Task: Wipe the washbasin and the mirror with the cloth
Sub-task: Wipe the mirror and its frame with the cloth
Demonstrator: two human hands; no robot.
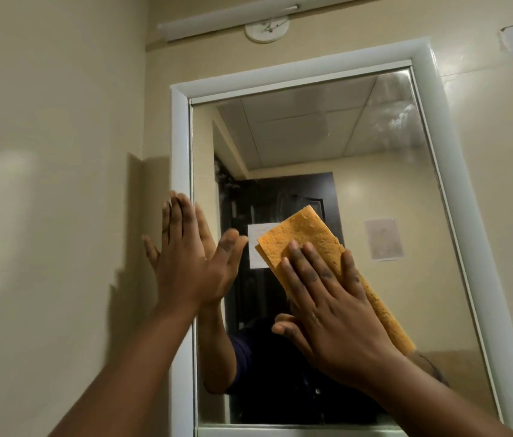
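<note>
Head view: the right hand (331, 313) lies flat on the cloth (321, 257), fingers straight and together, and presses it against the mirror (391, 190) a little below the glass's middle. It grips nothing; only the pressure of the palm keeps the cloth up. The left hand (186, 263) is spread open with straight fingers at the mirror's left edge, over the white frame (181, 137), holding nothing; I cannot tell whether it actually touches the frame.

The likely slip: with no finger curled round it, the cloth could slide out from under the palm and drop if the pressure eases during a stroke. Its long lower end, trailing toward the mirror's lower right, could also fold over and smear rather than wipe. The hazy streaks at the mirror's top right corner sit high, so the reach may leave them missed.

The cloth is orange, folded into a long flat rectangle with a pitted, spongy surface, lying slantwise on the glass. The washbasin is out of view.
</note>
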